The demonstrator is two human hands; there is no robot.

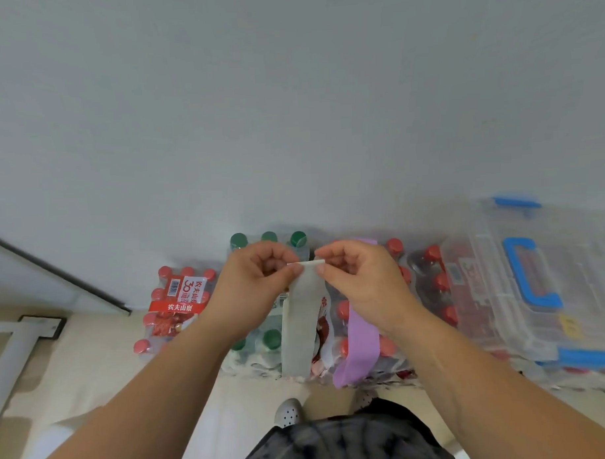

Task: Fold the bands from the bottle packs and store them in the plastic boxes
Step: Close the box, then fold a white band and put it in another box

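Fingers [296, 269] of the left hand [258, 277] and right hand [359, 277] pinch the top corners of a pale grey band [301, 327]. It hangs above the bottle packs [180, 304] on the floor. A purple band [361, 344] lies across one pack, beside the clear plastic boxes [485, 291].

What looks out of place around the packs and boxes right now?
Nothing spilled or damaged. The only stray is a purple band lying loose across the red-capped pack, unfolded and outside the plastic boxes. The grey band hangs straight, pinched at its top edge by the left hand and right hand.
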